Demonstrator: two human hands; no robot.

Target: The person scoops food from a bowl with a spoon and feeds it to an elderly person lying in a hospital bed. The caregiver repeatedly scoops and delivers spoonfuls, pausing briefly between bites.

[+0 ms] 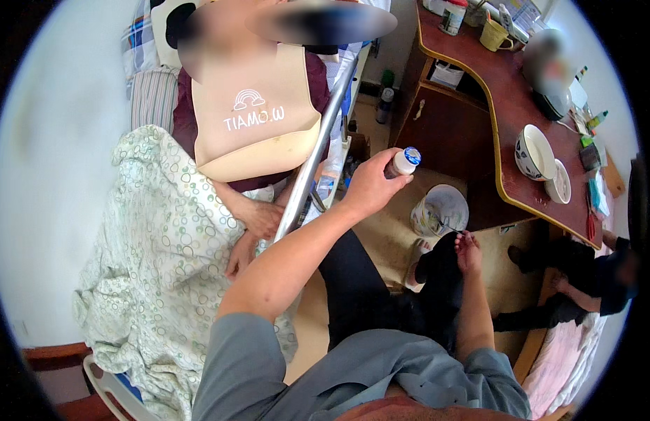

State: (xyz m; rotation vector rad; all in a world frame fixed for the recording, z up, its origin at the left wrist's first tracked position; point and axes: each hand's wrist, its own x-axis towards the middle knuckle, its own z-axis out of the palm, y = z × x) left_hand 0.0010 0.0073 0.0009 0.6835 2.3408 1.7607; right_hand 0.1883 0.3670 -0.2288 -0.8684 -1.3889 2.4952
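My left hand [375, 179] grips a small white bottle [404, 162] with a blue foil-like top, held upright over the floor beside the bed rail. My right hand [468, 252], palm up near my right knee, holds the thin handle of a metal utensil [451, 228], probably a spoon. Its far end reaches over a patterned bucket [424, 217] on the floor. A person lies propped in the bed on the left, wearing a beige silicone bib [256, 116] with stains, arms crossed below it.
A metal bed rail [314, 163] runs between me and the person. On the curved wooden desk [514, 181] stand a large patterned bowl [535, 152], a smaller white bowl [558, 182] and a yellow mug [494, 36]. Another person sits at the far right.
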